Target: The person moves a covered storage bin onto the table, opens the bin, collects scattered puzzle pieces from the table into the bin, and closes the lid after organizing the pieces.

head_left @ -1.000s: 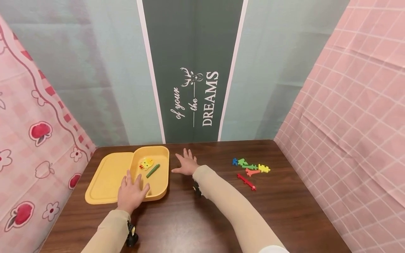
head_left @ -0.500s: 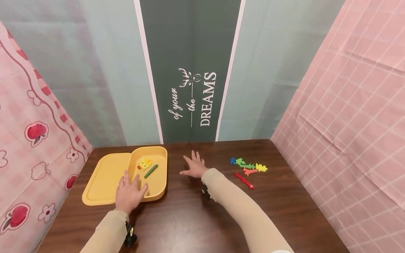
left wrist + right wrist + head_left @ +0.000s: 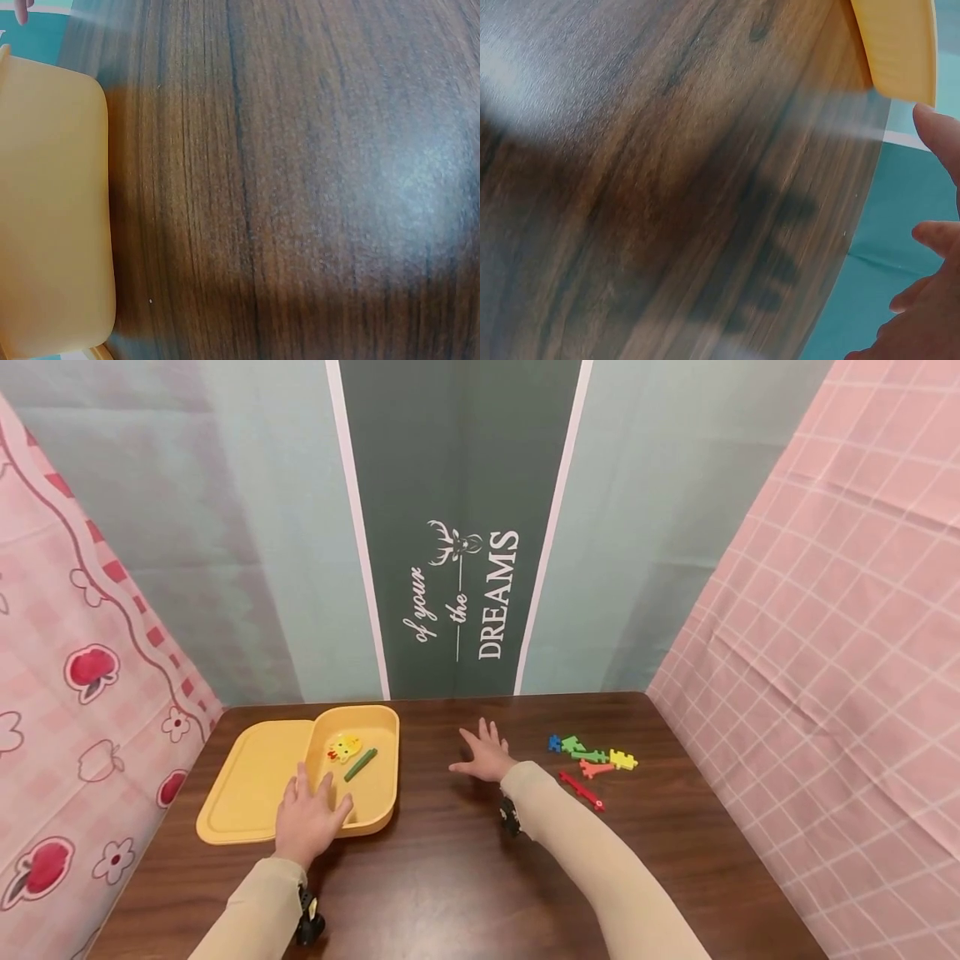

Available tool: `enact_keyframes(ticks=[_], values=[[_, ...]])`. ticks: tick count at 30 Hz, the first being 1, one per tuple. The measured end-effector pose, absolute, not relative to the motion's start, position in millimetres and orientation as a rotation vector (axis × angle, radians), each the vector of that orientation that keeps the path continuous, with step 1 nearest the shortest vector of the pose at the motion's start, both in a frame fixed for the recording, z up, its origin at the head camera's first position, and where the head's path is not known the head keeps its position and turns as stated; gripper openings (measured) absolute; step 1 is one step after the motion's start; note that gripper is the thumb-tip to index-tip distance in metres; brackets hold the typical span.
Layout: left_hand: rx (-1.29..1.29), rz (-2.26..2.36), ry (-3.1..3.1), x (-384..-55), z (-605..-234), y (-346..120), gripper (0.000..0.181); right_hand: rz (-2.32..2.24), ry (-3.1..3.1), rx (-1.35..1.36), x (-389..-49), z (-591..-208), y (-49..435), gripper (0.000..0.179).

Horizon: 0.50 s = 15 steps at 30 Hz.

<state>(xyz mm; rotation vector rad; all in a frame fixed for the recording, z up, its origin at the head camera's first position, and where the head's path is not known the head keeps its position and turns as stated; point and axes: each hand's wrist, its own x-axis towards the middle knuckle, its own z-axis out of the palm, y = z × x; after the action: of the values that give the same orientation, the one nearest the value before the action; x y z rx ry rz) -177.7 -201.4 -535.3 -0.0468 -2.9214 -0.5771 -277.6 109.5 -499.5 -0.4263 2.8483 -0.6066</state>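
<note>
From where I stood, the left hand [image 3: 306,822] was at the lower left of the frame, fingers spread wide over the near edge of the yellow box [image 3: 386,806]; whether it touched the box I couldn't tell. Inside the box, left of centre, lay a yellow animal shape [image 3: 344,748] and, just right of it, a green stick [image 3: 361,765], slanted. The lid [image 3: 243,785] lay flat along the box's left side. The right hand [image 3: 486,758], near the middle of the frame, was spread wide too, holding nothing, between the box and a loose cluster right of centre: a blue piece [image 3: 554,743], two green pieces [image 3: 588,757], an orange piece [image 3: 597,769] and a yellow piece [image 3: 623,760]. A red bar [image 3: 582,791] lay below them, tilted down to the right. Everything sat on a dark wooden table [image 3: 450,893], with a green cloth [image 3: 465,452] hanging behind and pink cloths [image 3: 810,635] at either side.
</note>
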Motion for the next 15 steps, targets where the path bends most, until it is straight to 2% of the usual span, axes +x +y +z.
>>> enact_keyframes(ticks=[7,15], values=[[-0.037,-0.578,-2.931,-177,-533,-201,0.064,-0.627,2.866,-0.415,-277,-496,116,0.078],[-0.044,-0.582,-2.927,-177,-532,-200,0.064,-0.637,2.891,-0.374,-280,-503,132,0.085]])
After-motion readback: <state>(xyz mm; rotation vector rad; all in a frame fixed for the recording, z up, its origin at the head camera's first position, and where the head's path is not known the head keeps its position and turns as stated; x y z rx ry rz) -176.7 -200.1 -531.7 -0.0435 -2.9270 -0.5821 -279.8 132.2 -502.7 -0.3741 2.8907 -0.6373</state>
